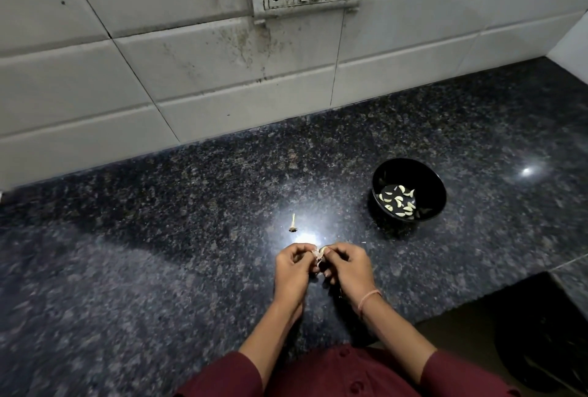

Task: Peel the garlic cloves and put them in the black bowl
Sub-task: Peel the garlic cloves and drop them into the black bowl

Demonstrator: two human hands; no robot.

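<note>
Several peeled pale garlic cloves (397,202) lay in the round black bowl (437,196); our left hand (291,272) and right hand (348,266) pinched another half-skinned clove (321,252).

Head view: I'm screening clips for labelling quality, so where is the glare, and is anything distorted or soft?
In the head view, a bright glare patch on the speckled dark granite counter sits just beyond the left hand and right hand, which pinch a pale garlic clove; a smaller highlight lies right of the round black bowl; the white wall tiles' lines bow, wide-angle distortion.
</note>
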